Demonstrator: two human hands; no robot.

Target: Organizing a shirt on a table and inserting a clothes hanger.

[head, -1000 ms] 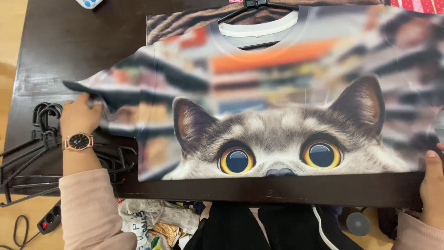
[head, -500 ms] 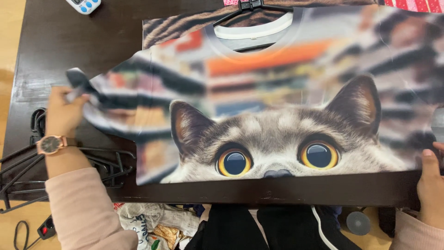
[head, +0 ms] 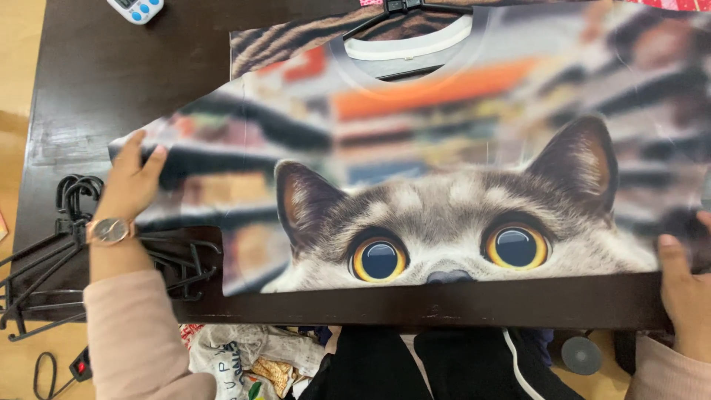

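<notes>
A T-shirt (head: 444,126) printed with a big-eyed grey cat lies front-up on a dark brown table (head: 133,81), on a black hanger (head: 404,9) whose top shows at the collar. My left hand (head: 133,178), with a wristwatch, lies flat with fingers spread on the shirt's left sleeve. At the frame's right side my right hand (head: 685,285) rests on the shirt's right lower part by the table's front edge. Whether its fingers pinch the cloth is hidden.
Several black hangers (head: 67,244) lie stacked at the table's left front corner. A white-and-blue timer (head: 135,9) sits at the far left top. Below the table edge are crumpled clothes (head: 244,355), dark garments (head: 415,367) and a power strip (head: 78,364) on the floor.
My left hand had lifted and bunched the left sleeve; the sleeve now lies flat under my open palm. My right hand has barely moved.
</notes>
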